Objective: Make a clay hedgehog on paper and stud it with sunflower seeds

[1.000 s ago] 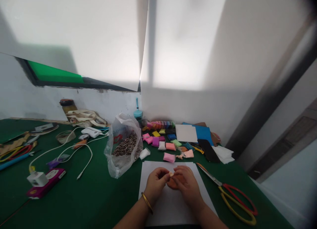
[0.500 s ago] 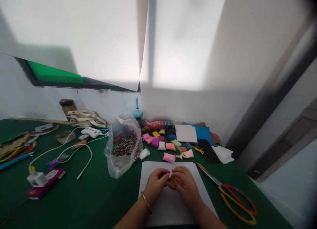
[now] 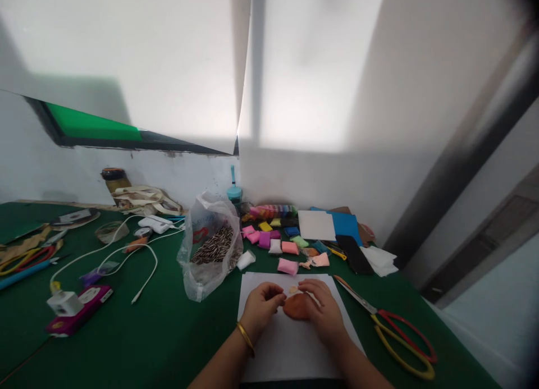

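No writing could be read anywhere; the red print on the plastic bag (image 3: 209, 248) of striped seeds was too blurred to make out. On the white paper sheet (image 3: 290, 344) lay an orange-brown clay lump (image 3: 296, 306), flattened and rounded, smooth on top. The right hand (image 3: 326, 313) rested against its right edge with fingers curled loosely over it. The left hand (image 3: 261, 307), a gold bangle (image 3: 245, 338) on its wrist, sat just left of the lump with its fingertips pinched together. A tiny pale clay bit (image 3: 293, 289) lay on the paper just beyond the lump. Red-and-yellow scissors (image 3: 393, 330) lay on the green desk (image 3: 138, 338) to the right, and small coloured clay packets (image 3: 281, 240) sat farther back.
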Motion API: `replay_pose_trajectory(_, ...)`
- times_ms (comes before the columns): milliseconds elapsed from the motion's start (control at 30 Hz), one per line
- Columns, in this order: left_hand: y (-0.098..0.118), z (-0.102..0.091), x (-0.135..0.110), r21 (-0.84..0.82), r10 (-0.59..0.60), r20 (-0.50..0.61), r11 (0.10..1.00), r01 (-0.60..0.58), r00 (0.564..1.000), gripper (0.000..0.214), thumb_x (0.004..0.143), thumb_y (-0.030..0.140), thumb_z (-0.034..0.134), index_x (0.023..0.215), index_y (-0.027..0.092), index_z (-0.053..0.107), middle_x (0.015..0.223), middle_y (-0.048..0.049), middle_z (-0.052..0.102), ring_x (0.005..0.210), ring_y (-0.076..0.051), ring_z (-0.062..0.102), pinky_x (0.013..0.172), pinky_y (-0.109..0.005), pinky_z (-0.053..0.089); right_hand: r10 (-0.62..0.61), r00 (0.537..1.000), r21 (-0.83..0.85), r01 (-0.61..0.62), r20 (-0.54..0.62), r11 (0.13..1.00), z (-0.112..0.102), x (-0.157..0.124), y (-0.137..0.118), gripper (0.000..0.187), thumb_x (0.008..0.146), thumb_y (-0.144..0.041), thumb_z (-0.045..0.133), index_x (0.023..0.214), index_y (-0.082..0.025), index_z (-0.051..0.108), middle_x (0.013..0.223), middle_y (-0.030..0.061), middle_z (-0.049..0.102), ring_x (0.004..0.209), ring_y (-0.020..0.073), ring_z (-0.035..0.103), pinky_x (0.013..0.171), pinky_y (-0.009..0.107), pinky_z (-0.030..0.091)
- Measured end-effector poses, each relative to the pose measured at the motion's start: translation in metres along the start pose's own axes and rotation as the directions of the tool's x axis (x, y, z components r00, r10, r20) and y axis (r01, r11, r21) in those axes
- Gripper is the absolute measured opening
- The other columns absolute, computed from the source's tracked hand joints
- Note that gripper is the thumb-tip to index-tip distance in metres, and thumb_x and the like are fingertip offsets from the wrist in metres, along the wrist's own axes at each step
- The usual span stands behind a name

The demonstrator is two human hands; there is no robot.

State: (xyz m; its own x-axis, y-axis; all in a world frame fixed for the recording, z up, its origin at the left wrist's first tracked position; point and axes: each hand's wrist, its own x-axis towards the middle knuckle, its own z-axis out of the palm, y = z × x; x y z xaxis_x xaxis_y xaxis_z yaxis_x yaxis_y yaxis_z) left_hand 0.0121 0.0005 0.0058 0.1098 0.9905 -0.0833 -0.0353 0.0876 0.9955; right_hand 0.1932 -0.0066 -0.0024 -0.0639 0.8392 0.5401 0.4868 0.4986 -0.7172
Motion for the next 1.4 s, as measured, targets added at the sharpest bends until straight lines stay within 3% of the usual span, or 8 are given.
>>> replay_pose_trajectory(333,-0.011,-0.001,0.002,0.292,0.209,0.026,0.934,-0.207,0.978,0.021,0.071,0.024,0.059,0.091,0.017,0.06,0.093,-0.0061,0.062,0.08,-0.017,0.058,0.072,-0.03,0.045,-0.002,0.999,0.033,0.0,0.039,0.999,0.006,0.0,0.004,0.021,0.077,-0.018,0.047,0.085,-0.023,0.066,0.099,0.007,0.063,0.099,0.0242,0.055,0.088,0.044,0.045)
replay_pose_trajectory(433,-0.008,-0.004,0.001,0.491,0.293,0.019,0.83,-0.264,0.956,0.018,0.074,0.026,0.057,0.089,0.018,0.062,0.09,-0.0056,0.059,0.079,-0.017,0.055,0.074,-0.031,0.044,0.056,0.998,0.024,-0.056,0.001,0.998,0.004,0.001,0.007,0.023,0.077,-0.018,0.045,0.085,-0.022,0.066,0.099,0.0068,0.064,0.098,0.0239,0.056,0.088,0.043,0.045)
replay_pose_trajectory(500,-0.006,-0.005,0.001,0.587,0.305,0.101,0.75,-0.304,0.947,0.022,0.071,0.028,0.062,0.09,0.019,0.064,0.09,-0.0052,0.057,0.081,-0.018,0.054,0.076,-0.032,0.043,0.105,0.994,0.029,-0.105,-0.009,0.994,0.002,0.002,0.008,0.024,0.076,-0.017,0.044,0.084,-0.022,0.065,0.097,0.0062,0.064,0.097,0.023,0.056,0.088,0.041,0.045)
replay_pose_trajectory(733,-0.007,0.008,0.002,0.756,0.306,0.241,0.537,-0.375,0.921,0.016,0.074,0.022,0.056,0.083,0.022,0.069,0.087,-0.0046,0.057,0.086,-0.019,0.052,0.078,-0.031,0.039,0.188,0.982,0.059,-0.188,0.003,0.98,0.004,0.003,0.011,0.023,0.073,-0.016,0.044,0.082,-0.02,0.065,0.096,0.0063,0.064,0.097,0.0222,0.056,0.091,0.038,0.043)
replay_pose_trajectory(1000,-0.01,-0.007,0.015,0.614,0.259,0.011,0.761,-0.211,0.966,0.026,0.081,0.033,0.047,0.093,0.017,0.064,0.089,-0.0057,0.062,0.082,-0.018,0.056,0.075,-0.03,0.042,0.213,0.977,0.056,-0.214,0.026,0.975,0.009,0.0,0.016,0.026,0.075,-0.018,0.044,0.09,-0.021,0.064,0.099,0.0056,0.062,0.099,0.0219,0.055,0.089,0.036,0.044)
replay_pose_trajectory(1100,-0.008,-0.004,0.009,0.679,0.281,0.142,0.67,-0.299,0.949,0.029,0.076,0.032,0.056,0.101,0.019,0.063,0.091,-0.0051,0.06,0.081,-0.018,0.055,0.074,-0.029,0.042,0.201,0.979,0.028,-0.202,0.042,0.979,0.01,-0.001,0.014,0.026,0.074,-0.016,0.043,0.09,-0.02,0.064,0.098,0.0064,0.062,0.098,0.0221,0.055,0.088,0.036,0.044)
replay_pose_trajectory(1200,-0.006,0.005,0.003,0.768,0.294,0.237,0.526,-0.364,0.926,0.02,0.073,0.024,0.056,0.091,0.021,0.066,0.088,-0.0047,0.059,0.084,-0.019,0.053,0.075,-0.029,0.039,0.183,0.981,-0.003,-0.183,0.064,0.983,0.011,-0.001,0.012,0.026,0.076,-0.017,0.043,0.092,-0.019,0.064,0.097,0.0071,0.063,0.096,0.0222,0.056,0.086,0.036,0.045)
replay_pose_trajectory(1400,-0.007,0.006,0.0,0.829,0.27,0.136,0.495,-0.259,0.953,0.018,0.075,0.019,0.049,0.087,0.02,0.063,0.079,-0.0033,0.061,0.077,-0.018,0.053,0.069,-0.028,0.038,0.146,0.982,-0.05,-0.141,0.116,0.989,0.011,-0.003,0.01,0.026,0.078,-0.018,0.043,0.093,-0.019,0.065,0.095,0.0067,0.064,0.093,0.0217,0.056,0.083,0.035,0.045)
